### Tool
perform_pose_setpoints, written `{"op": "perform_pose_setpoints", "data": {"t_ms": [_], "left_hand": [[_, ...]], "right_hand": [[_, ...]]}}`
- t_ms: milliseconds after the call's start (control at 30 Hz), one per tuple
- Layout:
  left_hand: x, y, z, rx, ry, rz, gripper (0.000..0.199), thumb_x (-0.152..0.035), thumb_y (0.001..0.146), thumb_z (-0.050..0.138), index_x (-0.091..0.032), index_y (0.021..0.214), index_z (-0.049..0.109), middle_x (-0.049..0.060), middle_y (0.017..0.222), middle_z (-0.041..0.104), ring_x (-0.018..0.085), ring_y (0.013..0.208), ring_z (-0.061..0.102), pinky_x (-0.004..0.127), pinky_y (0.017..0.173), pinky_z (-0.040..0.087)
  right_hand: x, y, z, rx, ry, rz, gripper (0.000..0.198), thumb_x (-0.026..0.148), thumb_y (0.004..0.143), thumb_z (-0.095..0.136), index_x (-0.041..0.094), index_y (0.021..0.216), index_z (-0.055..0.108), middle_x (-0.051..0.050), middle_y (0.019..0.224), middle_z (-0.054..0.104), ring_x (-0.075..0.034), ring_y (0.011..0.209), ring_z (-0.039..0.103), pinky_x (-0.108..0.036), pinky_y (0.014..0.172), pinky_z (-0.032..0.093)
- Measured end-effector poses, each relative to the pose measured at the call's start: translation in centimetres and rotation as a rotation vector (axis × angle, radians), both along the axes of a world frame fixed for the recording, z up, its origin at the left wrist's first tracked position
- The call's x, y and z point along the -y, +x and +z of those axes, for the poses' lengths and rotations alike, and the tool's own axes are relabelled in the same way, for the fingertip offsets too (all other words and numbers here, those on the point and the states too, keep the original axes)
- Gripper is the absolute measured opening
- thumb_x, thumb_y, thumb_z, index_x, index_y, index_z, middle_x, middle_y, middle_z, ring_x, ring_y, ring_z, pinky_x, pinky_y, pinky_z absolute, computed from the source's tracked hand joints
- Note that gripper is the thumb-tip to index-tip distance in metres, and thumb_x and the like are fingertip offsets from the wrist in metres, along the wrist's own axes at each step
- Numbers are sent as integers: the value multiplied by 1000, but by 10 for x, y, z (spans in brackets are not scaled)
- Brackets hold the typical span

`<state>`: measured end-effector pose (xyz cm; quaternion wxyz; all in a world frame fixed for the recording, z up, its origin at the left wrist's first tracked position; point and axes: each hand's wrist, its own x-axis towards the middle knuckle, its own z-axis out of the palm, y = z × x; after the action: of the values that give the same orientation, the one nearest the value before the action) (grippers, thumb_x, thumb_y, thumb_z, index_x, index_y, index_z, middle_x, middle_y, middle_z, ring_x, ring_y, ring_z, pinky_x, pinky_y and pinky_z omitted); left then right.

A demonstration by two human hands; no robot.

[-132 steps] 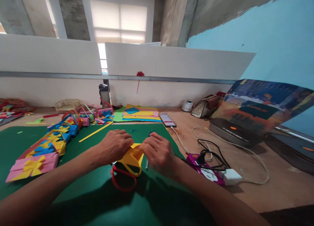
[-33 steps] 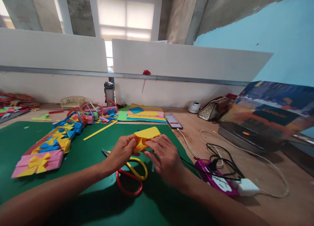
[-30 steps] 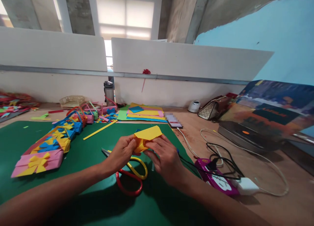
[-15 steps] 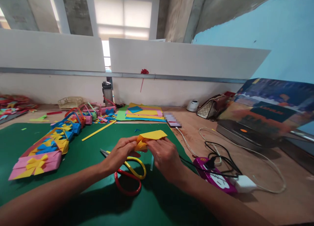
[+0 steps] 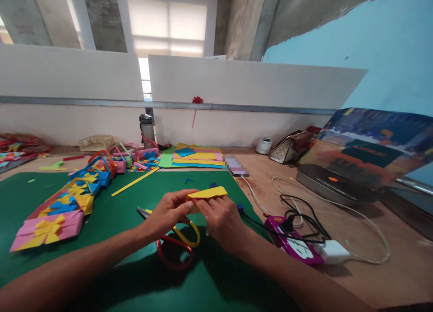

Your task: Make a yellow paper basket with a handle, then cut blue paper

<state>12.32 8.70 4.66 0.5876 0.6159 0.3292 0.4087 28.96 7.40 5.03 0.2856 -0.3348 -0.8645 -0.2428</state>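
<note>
A folded piece of yellow paper (image 5: 209,193) is held up between both hands above the green mat (image 5: 135,276). My left hand (image 5: 171,213) is closed on its left end, thumb pressed against the near side. My right hand (image 5: 221,217) grips the paper from the right, with fingers bent over its near face. The fingers hide much of the paper's lower part. Beneath my left hand lie scissors (image 5: 176,253) with one red and one yellow handle, the blade tips pointing to the upper left.
Folded paper pieces with yellow bows (image 5: 47,230) line the mat's left side. A yellow strip (image 5: 135,182) lies behind the hands, and coloured sheets (image 5: 165,158) are stacked farther back. On the right are a purple power strip (image 5: 291,244), cables and a dark case (image 5: 328,185).
The yellow paper has tilted, so its top face now looks narrower. My right hand has come slightly lower and closer to my left hand. A dark blue item now shows behind the paper.
</note>
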Motion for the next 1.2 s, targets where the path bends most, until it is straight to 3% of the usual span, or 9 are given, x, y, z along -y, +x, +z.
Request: {"op": "perform_pose_setpoints", "data": {"t_ms": [167,400,600,767,867,967,1100,1200], "left_hand": [[-6,-3,-9,62,-114,43,41,-36,72,62,-15,108,61,7,101,64,21,87,59,25,55,53],[-3,-13,-11,283,-394,41,29,-19,68,65,-13,97,63,8,86,68,15,69,64,22,54,53],[0,-27,-17,235,-407,137,28,-20,67,68,-12,93,62,13,97,66,20,77,66,25,60,52],[3,-30,-19,2,-211,204,36,-34,69,65,-14,99,62,11,101,65,19,81,63,24,60,48],[5,-25,-12,-218,33,237,36,-35,70,62,-13,99,64,9,91,67,18,76,61,23,59,44],[5,-15,-7,-444,286,170,36,-36,69,61,-14,97,67,6,82,67,16,68,58,22,57,41],[-4,1,-8,-697,471,61,21,-30,71,55,-14,73,69,0,57,59,10,50,45,20,46,28],[-12,3,-9,-792,477,31,26,-25,74,46,-12,57,61,-3,46,44,7,45,34,20,44,21]], "right_hand": [[-3,-1,-4,22,-35,40,26,9,82,40,11,101,58,-9,80,67,-19,70,60,-30,63,42],[4,1,9,-83,-9,159,26,11,85,38,11,100,59,-11,84,68,-20,76,62,-33,69,47],[2,1,10,-197,-78,203,25,8,85,39,12,96,61,-9,87,70,-17,79,64,-28,72,50],[-3,1,10,-221,-124,168,22,14,87,42,13,96,62,-9,84,71,-17,78,65,-29,70,51],[-2,5,19,-301,-126,116,22,16,87,44,15,98,63,-7,85,71,-16,79,65,-28,72,51],[-1,7,24,-327,-108,93,22,18,87,44,18,97,63,-5,86,71,-15,78,66,-27,71,51],[0,7,24,-316,-71,102,21,17,86,45,15,97,63,-6,84,71,-16,77,66,-27,70,51],[0,8,24,-328,-55,116,21,16,87,44,13,96,62,-7,84,71,-16,77,66,-27,70,51]]}}
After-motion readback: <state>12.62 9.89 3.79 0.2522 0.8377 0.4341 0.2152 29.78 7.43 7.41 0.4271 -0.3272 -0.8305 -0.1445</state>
